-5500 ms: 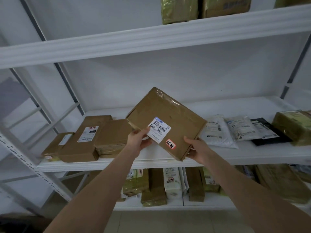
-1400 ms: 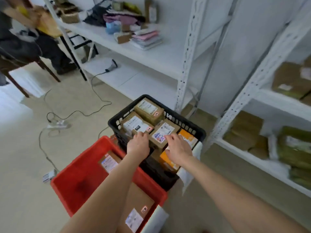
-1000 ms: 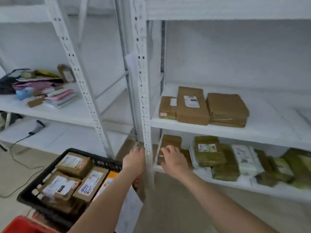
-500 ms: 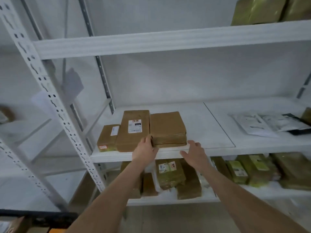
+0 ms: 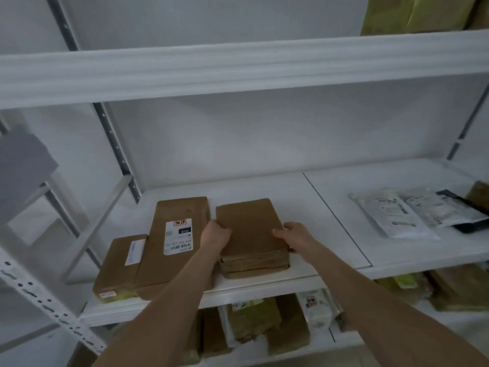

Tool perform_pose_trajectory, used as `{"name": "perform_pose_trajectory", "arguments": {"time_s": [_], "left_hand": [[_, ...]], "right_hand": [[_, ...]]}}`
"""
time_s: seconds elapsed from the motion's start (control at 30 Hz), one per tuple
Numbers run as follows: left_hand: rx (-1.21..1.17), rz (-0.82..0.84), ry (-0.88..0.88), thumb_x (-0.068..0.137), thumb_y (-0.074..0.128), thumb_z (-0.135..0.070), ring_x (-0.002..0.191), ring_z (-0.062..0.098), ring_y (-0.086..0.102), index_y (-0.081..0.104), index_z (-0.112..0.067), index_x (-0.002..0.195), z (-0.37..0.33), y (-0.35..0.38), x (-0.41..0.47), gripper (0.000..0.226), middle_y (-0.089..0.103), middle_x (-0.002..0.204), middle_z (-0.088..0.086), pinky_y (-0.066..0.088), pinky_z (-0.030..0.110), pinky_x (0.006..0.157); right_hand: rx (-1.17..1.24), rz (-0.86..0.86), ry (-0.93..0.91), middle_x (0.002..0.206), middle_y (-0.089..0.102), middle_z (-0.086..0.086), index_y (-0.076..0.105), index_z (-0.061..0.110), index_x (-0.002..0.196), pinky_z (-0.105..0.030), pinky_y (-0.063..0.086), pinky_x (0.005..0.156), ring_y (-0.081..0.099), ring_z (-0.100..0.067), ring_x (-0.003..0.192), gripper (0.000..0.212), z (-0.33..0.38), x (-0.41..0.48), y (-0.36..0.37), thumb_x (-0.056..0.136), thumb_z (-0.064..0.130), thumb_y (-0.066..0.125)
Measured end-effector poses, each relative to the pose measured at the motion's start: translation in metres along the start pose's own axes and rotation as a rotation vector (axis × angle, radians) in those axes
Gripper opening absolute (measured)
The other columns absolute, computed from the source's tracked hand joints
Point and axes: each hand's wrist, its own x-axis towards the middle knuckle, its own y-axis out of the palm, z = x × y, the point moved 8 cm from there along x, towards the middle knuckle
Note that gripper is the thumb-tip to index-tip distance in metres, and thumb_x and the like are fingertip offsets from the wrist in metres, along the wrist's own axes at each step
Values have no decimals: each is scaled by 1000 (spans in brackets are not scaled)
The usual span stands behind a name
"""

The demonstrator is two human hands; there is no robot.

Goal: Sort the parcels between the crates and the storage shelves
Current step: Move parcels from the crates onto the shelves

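The fingers [image 5: 211, 225] of the left hand [image 5: 215, 235] are curled against the left edge of the parcel [image 5: 248, 231]. The thumb [image 5: 278, 231] of the right hand [image 5: 292, 234] is laid on its top face, with the other fingers wrapped down its right side, so the parcel is grasped from both flanks (how far the right fingertips reach beneath cannot be told). The parcel is seen lying flat on the shelf [image 5: 330, 207], its front end set near the shelf's lip. A second layer is suggested by its banded front face, though whether this is one thick parcel or two stacked cannot be settled. Its long axis is pointed straight away from the person, front to back, so the hands are set across the short axis at about mid-length, neither nearer than the other. The left hand is wedged into the narrow gap between this parcel and the long parcel [image 5: 172, 242] just beside it. A small parcel [image 5: 119, 263] is found further left, and the pouches [image 5: 397, 213] well apart to the right. The step in hand is judged to be a squaring-up or a lift. Either way the move is likely to be made along the long axis, and the long parcel could be dragged by the left knuckles.
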Motion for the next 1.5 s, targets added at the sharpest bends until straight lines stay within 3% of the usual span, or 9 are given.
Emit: {"name": "perform_pose_trajectory", "arguments": {"time_s": [0.17,0.33,0.5,0.63,0.77,1.1,1.2,1.3,1.5], "left_hand": [[-173,36,101,88,55,3,121,26,54,31,-8,147,-39,24,7,65,53,136,11,46,37,100],[-350,-24,257,88,45,11,98,14,59,50,-15,136,-88,27,-6,56,63,118,4,48,21,79],[-500,-111,257,86,40,16,78,6,60,69,-12,109,-107,26,-21,46,68,91,-2,45,5,61],[-593,-101,208,92,44,4,87,15,63,71,-14,95,-112,37,-31,33,70,94,3,47,19,70],[-725,19,42,94,55,-29,90,19,66,67,-16,89,-106,57,-33,19,68,95,3,56,36,83],[-633,205,-67,73,59,-71,102,28,62,61,-14,112,-108,85,-33,70,61,114,4,54,48,87],[-594,275,-87,79,59,-65,98,27,63,60,-19,105,-108,91,-36,52,61,111,5,56,45,81],[-593,301,-86,88,57,-46,101,27,62,57,-21,111,-107,96,-37,34,59,115,8,55,43,82],[-584,278,-37,91,51,-33,103,21,60,56,-19,117,-108,95,-38,30,61,115,6,48,43,93]], "right_hand": [[169,-118,4,137,51,-18,29,5,148,-35,47,91,55,-30,117,71,-3,11,-59,88,13,67],[405,-71,31,109,66,-6,51,12,136,-39,42,94,61,-25,99,48,1,10,-101,89,3,54],[477,-15,70,107,65,4,60,18,118,-43,38,99,58,-24,104,27,-11,9,-125,96,31,52],[615,20,84,111,69,1,63,22,109,-36,50,83,65,-20,95,16,-18,8,-140,94,25,59],[829,122,5,117,66,-7,53,22,124,-35,55,75,67,-27,94,48,-19,7,-156,88,-10,54],[780,98,-114,125,56,-19,60,3,116,-41,48,97,64,-29,102,53,-23,0,-178,83,-28,33],[838,76,-113,111,60,-18,60,-2,117,-40,49,93,68,-19,77,39,-28,3,-182,88,-19,40],[799,91,-38,116,60,-16,67,15,105,-41,52,89,61,-33,105,15,-31,4,-179,91,18,63],[691,170,36,113,63,-13,63,37,106,-41,57,73,65,-34,101,50,-27,0,-168,60,41,83]]}}
